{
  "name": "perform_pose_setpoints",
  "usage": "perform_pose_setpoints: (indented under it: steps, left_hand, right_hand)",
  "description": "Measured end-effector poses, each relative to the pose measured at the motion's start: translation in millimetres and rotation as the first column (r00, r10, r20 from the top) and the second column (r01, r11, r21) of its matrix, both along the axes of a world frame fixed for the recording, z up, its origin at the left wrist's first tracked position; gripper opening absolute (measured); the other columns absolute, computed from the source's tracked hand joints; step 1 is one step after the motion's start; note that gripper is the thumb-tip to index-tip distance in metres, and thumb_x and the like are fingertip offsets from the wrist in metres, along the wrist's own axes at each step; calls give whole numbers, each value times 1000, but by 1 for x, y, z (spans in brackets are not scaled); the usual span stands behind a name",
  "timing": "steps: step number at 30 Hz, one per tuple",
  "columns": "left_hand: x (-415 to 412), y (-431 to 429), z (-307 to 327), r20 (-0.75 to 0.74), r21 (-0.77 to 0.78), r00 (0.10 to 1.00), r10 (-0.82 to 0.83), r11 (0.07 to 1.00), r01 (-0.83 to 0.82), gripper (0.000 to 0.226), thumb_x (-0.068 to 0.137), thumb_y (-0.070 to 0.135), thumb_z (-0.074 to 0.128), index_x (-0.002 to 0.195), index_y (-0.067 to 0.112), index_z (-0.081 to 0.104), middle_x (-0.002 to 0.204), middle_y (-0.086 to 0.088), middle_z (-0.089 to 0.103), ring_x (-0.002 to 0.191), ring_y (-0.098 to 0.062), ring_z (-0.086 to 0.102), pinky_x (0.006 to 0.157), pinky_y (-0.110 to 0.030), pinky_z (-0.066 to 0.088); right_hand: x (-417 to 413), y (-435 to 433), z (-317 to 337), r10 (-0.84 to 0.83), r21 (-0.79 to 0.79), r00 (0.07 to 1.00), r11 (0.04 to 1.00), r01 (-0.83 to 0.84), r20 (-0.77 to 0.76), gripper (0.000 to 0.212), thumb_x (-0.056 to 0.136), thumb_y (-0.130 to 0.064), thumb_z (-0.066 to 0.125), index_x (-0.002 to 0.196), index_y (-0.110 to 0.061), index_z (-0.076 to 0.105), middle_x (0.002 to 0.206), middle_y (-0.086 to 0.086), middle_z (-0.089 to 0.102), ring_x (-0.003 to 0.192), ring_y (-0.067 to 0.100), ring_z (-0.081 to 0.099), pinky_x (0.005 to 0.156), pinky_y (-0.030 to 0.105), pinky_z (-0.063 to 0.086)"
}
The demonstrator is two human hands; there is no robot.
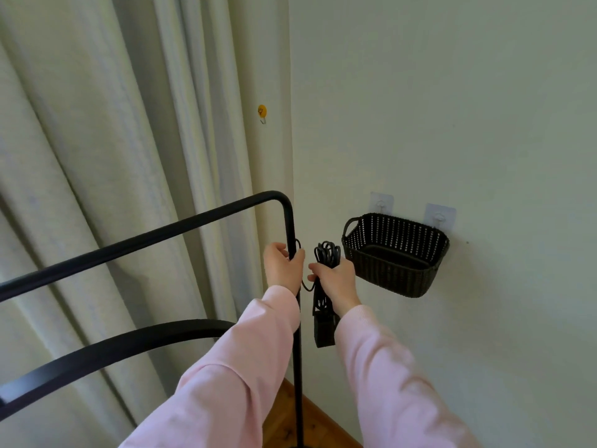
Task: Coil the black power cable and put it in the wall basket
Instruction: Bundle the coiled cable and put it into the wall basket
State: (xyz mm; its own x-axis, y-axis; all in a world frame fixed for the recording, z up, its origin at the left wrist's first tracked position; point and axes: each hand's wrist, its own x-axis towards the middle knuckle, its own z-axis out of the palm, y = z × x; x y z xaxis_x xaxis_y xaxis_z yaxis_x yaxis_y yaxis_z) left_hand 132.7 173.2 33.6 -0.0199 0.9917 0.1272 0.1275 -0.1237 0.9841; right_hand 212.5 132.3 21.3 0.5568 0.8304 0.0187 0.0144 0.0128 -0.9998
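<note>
My right hand (336,281) grips a bundle of coiled black power cable (326,253); loops stick up above the fist, and more loops with a black block hang below it. A short strand runs left from the bundle to my left hand (282,266), which is closed around the black rack post (290,227) and that end of the cable. The dark woven wall basket (395,253) hangs on two clear adhesive hooks just right of my right hand, open side up; I see nothing inside it.
The black metal rack has a top bar (145,237) and a lower bar (113,347) running to the left. Pale curtains (113,156) hang behind it. A yellow smiley hook (262,112) sticks to the wall. Wooden floor (310,425) shows below.
</note>
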Motion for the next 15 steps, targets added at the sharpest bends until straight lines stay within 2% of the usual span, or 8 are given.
perform_pose_setpoints:
  steps: [2,4,6,8,12,15]
  left_hand:
    - [7,9,-4,-33,-5,999,7,1000,-7,40,83,23,63,116,6,49,105,-6,52,96,-21,52,86,-33,46]
    - [12,12,-5,-9,-11,1000,-16,1000,16,27,87,24,57,106,5,53,85,-2,54,79,-18,52,71,-29,45]
    - [17,14,-4,40,-12,999,-14,1000,15,18,91,23,50,89,5,50,65,2,44,61,-16,42,53,-24,34]
    - [21,17,-4,38,-10,999,11,1000,-10,20,94,24,45,83,7,44,61,2,39,55,-14,38,46,-22,32]
    - [27,17,-4,119,-3,993,20,1000,-19,23,95,26,43,79,10,42,63,2,40,56,-12,39,52,-23,34]
    - [31,19,-4,187,-11,980,63,998,-62,31,93,31,47,68,16,38,62,2,38,57,-13,38,54,-23,34]
  right_hand:
    - [4,5,-1,35,-14,999,999,-35,-20,6,80,0,58,83,-4,59,74,9,60,58,14,63,55,26,47]
    - [8,11,-2,70,-32,997,997,-71,-23,6,79,0,57,83,-5,58,74,9,59,59,16,62,56,27,46]
    - [10,16,-5,104,-49,994,993,-105,-17,8,77,2,56,79,-6,57,71,11,58,59,19,59,57,28,45]
    - [10,20,-8,132,-74,991,988,-132,-13,9,74,3,56,73,-5,57,65,12,57,58,22,55,57,30,44]
    - [9,24,-12,198,-89,980,976,-198,-8,17,75,6,55,64,-7,55,58,8,53,55,20,47,53,27,39]
    - [11,26,-14,250,-89,967,963,-253,-41,25,79,6,54,60,-9,51,53,4,51,45,14,46,43,19,38]
